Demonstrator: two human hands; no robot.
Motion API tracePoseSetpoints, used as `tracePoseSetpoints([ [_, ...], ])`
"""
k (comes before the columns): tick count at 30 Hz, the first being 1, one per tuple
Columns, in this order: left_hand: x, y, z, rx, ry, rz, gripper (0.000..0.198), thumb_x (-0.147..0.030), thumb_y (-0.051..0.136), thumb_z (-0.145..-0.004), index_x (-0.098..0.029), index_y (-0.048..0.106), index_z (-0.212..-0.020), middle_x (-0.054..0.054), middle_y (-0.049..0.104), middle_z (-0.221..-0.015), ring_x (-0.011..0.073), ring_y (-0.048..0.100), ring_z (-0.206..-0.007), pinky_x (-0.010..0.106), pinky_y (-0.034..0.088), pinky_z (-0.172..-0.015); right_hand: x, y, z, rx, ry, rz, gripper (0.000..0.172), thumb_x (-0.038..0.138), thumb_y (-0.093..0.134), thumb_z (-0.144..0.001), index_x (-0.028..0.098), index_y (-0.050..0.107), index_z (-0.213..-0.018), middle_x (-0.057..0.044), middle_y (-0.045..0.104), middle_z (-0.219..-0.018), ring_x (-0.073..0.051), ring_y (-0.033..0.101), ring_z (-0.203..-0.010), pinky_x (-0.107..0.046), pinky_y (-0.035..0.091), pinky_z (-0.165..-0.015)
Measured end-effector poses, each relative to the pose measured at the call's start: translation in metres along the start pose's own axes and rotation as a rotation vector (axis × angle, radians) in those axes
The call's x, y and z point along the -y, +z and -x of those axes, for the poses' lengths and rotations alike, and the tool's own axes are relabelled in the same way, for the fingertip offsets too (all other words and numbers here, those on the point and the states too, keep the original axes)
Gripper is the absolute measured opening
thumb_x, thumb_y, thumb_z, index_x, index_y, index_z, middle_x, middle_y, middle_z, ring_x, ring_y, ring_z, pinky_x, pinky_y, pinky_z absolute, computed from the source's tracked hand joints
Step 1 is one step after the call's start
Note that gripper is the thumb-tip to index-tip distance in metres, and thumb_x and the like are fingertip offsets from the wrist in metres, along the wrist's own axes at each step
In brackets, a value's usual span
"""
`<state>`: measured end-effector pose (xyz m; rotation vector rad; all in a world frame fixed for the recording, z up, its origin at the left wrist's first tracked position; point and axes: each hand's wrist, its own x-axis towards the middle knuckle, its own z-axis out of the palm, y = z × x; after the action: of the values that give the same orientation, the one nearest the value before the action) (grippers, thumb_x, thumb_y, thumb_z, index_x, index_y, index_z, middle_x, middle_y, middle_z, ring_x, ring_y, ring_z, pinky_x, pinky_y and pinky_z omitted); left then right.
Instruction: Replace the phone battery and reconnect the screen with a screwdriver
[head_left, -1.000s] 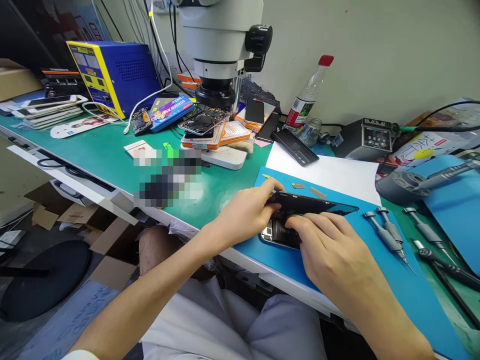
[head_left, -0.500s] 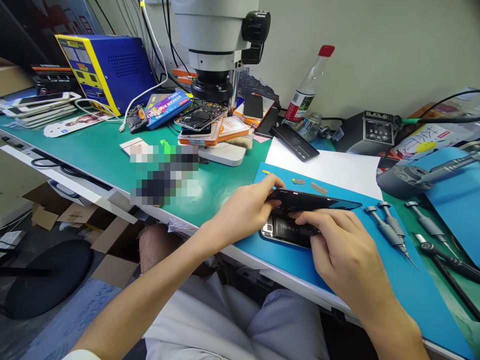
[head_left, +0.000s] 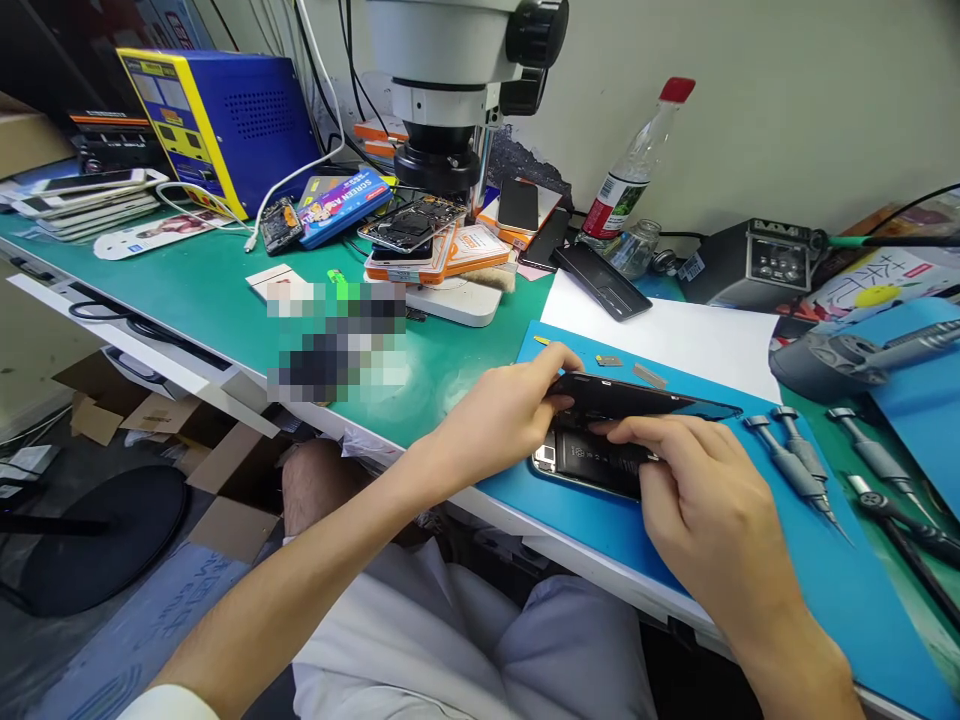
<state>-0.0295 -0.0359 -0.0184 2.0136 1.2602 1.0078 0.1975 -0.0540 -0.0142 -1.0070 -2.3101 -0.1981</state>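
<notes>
An opened phone body lies on the blue mat, its black battery and part of its inner parts showing. Above its far edge, the dark phone screen is tilted up. My left hand pinches the screen's left end between thumb and fingers. Over the phone's right half sits my right hand, fingers bent and closed together, fingertips reaching in between screen and body. Whatever those fingertips press or grip is hidden from view.
Several grey screwdrivers lie right of the phone. Small parts and white paper are behind it. A microscope stands over stacked phones and orange boxes. A bottle and a blue-yellow power supply stand at the back.
The whole view has shifted slightly, with the bench scene sitting a little further right. Both hands keep nearly the same pose at the phone and screen.
</notes>
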Motion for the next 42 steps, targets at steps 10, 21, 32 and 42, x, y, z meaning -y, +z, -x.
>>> tracePoseSetpoints([
  [10, 0.001, 0.0, 0.001, -0.007, 0.022, 0.001, 0.025, -0.011, 0.053, -0.101, -0.026, 0.056, -0.121, 0.001, 0.078, -0.105, 0.0218, 0.075, -0.095, 0.027, 0.047, -0.075, 0.001, 0.001, -0.003, 0.003, -0.093, 0.097, 0.03, 0.0, 0.052, -0.096, 0.02, 0.065, -0.114, -0.01, 0.07, -0.101, -0.027, 0.066, -0.098, -0.043, 0.054, -0.089],
  [21, 0.0, 0.0, 0.002, -0.008, 0.01, 0.06, 0.02, -0.014, 0.057, -0.101, -0.026, 0.055, -0.118, 0.001, 0.078, -0.104, 0.0215, 0.075, -0.098, 0.028, 0.049, -0.078, 0.013, -0.004, -0.015, 0.072, -0.344, 0.265, 0.027, -0.005, 0.054, -0.094, 0.013, 0.063, -0.112, -0.011, 0.072, -0.096, -0.027, 0.065, -0.091, -0.044, 0.051, -0.086],
  [32, -0.003, 0.0, 0.002, 0.004, -0.037, 0.069, 0.019, -0.013, 0.057, -0.1, -0.027, 0.055, -0.114, -0.002, 0.078, -0.098, 0.0214, 0.076, -0.093, 0.027, 0.048, -0.075, 0.006, -0.004, 0.0, -0.005, -0.124, 0.088, 0.028, -0.003, 0.053, -0.096, 0.015, 0.067, -0.112, -0.011, 0.071, -0.103, -0.026, 0.065, -0.099, -0.04, 0.054, -0.088],
  [42, -0.003, 0.0, 0.002, -0.001, -0.048, 0.101, 0.019, -0.014, 0.058, -0.1, -0.027, 0.056, -0.113, -0.002, 0.078, -0.098, 0.0215, 0.076, -0.093, 0.026, 0.047, -0.076, 0.007, -0.003, 0.0, 0.03, -0.081, 0.049, 0.03, -0.001, 0.051, -0.097, 0.017, 0.065, -0.116, -0.009, 0.072, -0.106, -0.024, 0.066, -0.099, -0.039, 0.056, -0.086],
])
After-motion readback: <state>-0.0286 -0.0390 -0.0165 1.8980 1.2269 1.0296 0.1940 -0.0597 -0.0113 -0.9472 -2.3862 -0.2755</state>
